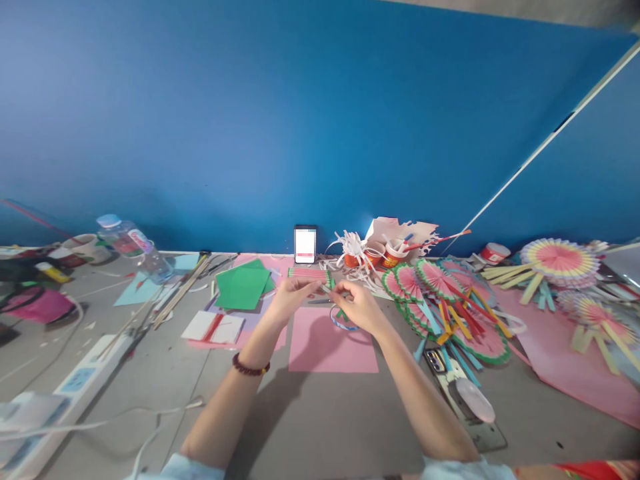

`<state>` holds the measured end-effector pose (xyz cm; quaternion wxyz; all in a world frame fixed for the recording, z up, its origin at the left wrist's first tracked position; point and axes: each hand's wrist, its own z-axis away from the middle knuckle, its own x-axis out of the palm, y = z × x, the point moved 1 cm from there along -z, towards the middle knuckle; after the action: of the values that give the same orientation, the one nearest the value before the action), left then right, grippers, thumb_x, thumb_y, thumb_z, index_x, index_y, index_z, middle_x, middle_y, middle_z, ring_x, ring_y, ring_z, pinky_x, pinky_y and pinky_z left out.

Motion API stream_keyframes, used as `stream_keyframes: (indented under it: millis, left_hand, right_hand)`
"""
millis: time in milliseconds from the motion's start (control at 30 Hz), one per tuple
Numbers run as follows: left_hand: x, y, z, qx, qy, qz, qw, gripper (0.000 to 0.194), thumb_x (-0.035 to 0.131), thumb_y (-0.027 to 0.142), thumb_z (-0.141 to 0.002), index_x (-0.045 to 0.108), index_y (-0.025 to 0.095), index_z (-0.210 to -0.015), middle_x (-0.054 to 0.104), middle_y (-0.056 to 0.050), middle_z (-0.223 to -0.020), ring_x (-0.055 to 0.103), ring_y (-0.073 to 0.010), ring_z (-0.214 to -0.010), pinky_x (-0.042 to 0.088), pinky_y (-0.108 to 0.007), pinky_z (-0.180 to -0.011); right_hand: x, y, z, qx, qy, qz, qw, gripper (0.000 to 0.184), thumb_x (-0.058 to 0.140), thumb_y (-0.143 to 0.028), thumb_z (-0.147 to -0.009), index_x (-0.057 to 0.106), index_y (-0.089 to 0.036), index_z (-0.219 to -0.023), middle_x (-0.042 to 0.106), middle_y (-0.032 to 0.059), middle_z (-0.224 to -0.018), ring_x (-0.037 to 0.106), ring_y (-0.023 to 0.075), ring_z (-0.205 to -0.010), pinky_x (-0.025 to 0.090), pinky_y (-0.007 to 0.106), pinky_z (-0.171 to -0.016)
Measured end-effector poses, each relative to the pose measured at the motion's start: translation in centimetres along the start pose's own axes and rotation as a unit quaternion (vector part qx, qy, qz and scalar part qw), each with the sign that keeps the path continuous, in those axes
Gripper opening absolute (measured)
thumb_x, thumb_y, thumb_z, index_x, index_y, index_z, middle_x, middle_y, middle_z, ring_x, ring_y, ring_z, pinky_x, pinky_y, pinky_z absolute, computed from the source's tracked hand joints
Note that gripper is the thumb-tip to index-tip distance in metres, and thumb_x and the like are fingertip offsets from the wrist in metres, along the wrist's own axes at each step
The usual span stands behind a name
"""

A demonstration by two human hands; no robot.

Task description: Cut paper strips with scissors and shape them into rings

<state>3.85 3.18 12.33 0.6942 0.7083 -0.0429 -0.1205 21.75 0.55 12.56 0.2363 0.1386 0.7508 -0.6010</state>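
My left hand (293,297) and my right hand (357,305) meet over the table with fingers pinched. Between their fingertips is a small pale strip (326,289), mostly covered; its material cannot be made out. Beneath them a sheet of pink paper (320,350) lies flat. A thin blue-and-white ring (343,327) shows just below my right hand, with a bit of green beside it. Behind my fingers lies a pink-and-green striped pleated paper piece (309,273). Scissors, partly hidden, rest near the fingertips.
Green paper sheets (240,285) lie to the left, beyond a white card (227,328). A lit phone (305,245) leans on the wall. Finished paper fans (440,283) pile up at right, near another phone (465,400). A bottle (135,247) and power strip (85,383) stand left.
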Motion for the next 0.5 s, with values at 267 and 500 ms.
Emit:
stream_keyframes:
  millis: [267, 500]
  left_hand:
    - [0.2, 0.1, 0.1, -0.01, 0.004, 0.042, 0.999, 0.033, 0.071, 0.049, -0.067, 0.076, 0.018, -0.076, 0.075, -0.007, -0.078, 0.067, -0.0217, -0.076, 0.049, -0.03, -0.071]
    - [0.6, 0.3, 0.1, -0.007, 0.011, 0.11, 0.994, 0.037, 0.073, 0.052, -0.065, 0.075, 0.017, -0.075, 0.075, -0.009, -0.08, 0.068, -0.0219, -0.076, 0.051, -0.031, -0.073]
  right_hand:
    - [0.0, 0.6, -0.3, 0.019, -0.011, -0.029, 0.999, 0.021, 0.053, -0.038, -0.083, 0.058, -0.019, -0.076, 0.063, 0.0005, -0.074, 0.055, 0.0146, -0.066, 0.04, 0.026, -0.063]
    - [-0.3, 1.3, -0.5, 0.03, -0.016, -0.067, 0.997, 0.018, 0.055, -0.036, -0.079, 0.059, -0.019, -0.077, 0.063, 0.0009, -0.074, 0.058, 0.0145, -0.067, 0.045, 0.026, -0.065]
